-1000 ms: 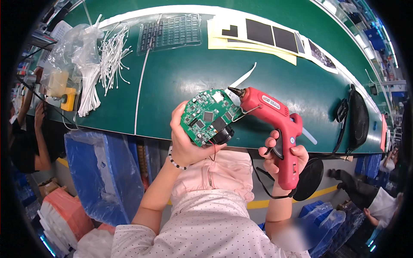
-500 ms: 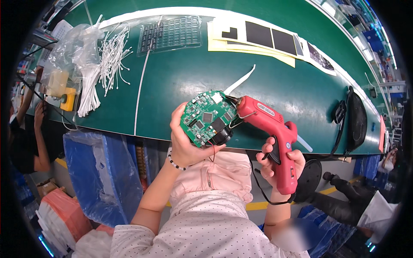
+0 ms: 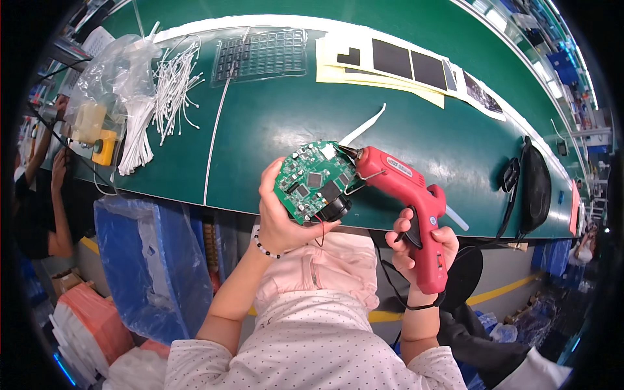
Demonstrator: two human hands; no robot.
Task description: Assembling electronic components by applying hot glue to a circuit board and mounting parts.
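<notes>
You are holding the green circuit board [image 3: 314,181] up over the bench [image 3: 260,130] edge, your left hand [image 3: 283,218] with its fingers curled closed around the board's lower rim. Your right hand [image 3: 422,244] is gripping the red glue gun [image 3: 406,195], fingers wrapped shut on its handle (nozzle touching the board's upper corner). Gluing looks under way; I cannot tell how much glue is already laid.

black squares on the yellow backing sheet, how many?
3. On the yellow sheet at the table's far edge: a notched piece at left, a square in the middle, another square right. More could be hidden underneath.
</notes>
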